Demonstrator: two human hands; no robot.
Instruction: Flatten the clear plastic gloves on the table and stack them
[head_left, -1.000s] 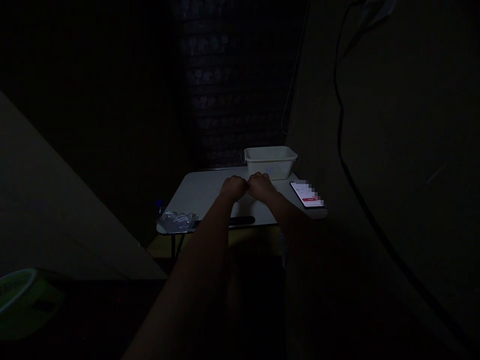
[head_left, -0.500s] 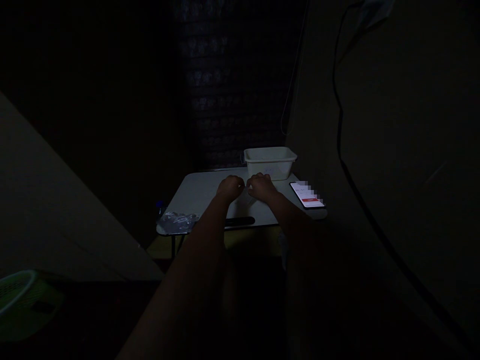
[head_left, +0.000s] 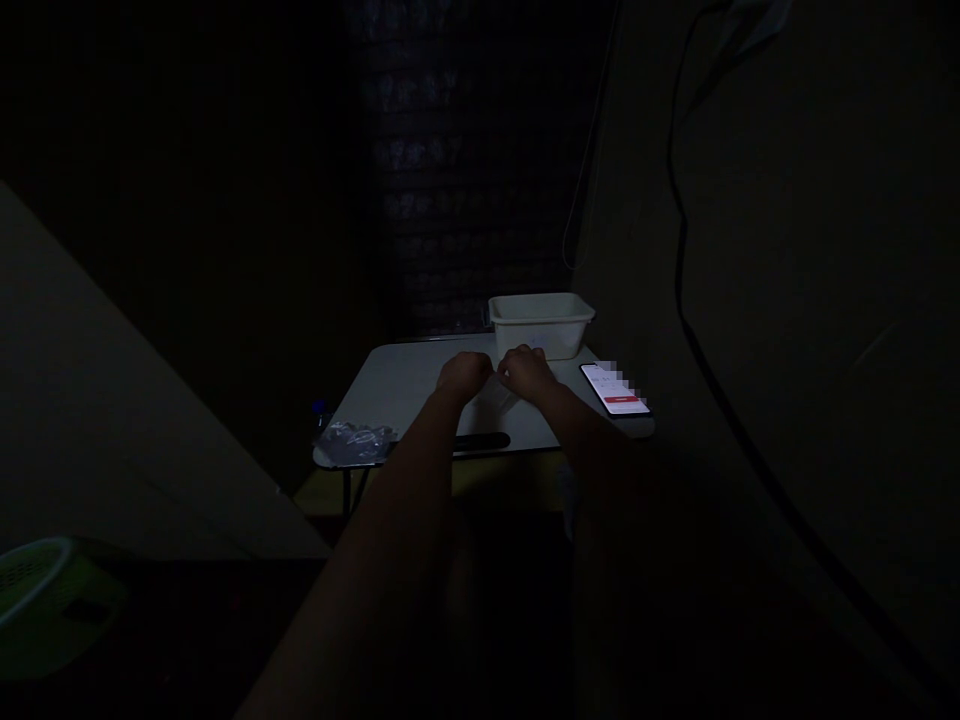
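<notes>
Over the middle of a small white folding table [head_left: 390, 385], my left hand [head_left: 465, 376] and my right hand [head_left: 526, 373] are close together, fingers curled in a pinch. Between them, a thin clear plastic bag [head_left: 508, 402] hangs down toward the tabletop, faint in the dark; its exact shape is hard to make out. A white plastic bin [head_left: 544, 340] stands just behind my right hand. Crumpled clear plastic bags [head_left: 354, 443] lie on the table's near left corner.
A lit phone [head_left: 615, 390] lies at the table's right edge. A dark slot [head_left: 480, 441] runs along the front edge. A blue-capped bottle [head_left: 319, 412] stands by the left side. A green basket [head_left: 64, 610] is at lower left, and a black cable [head_left: 681, 260] hangs down the right wall.
My two hands have shifted slightly to the right and come closer together at the fingertips. The bin, phone and crumpled bags stay where they were.
</notes>
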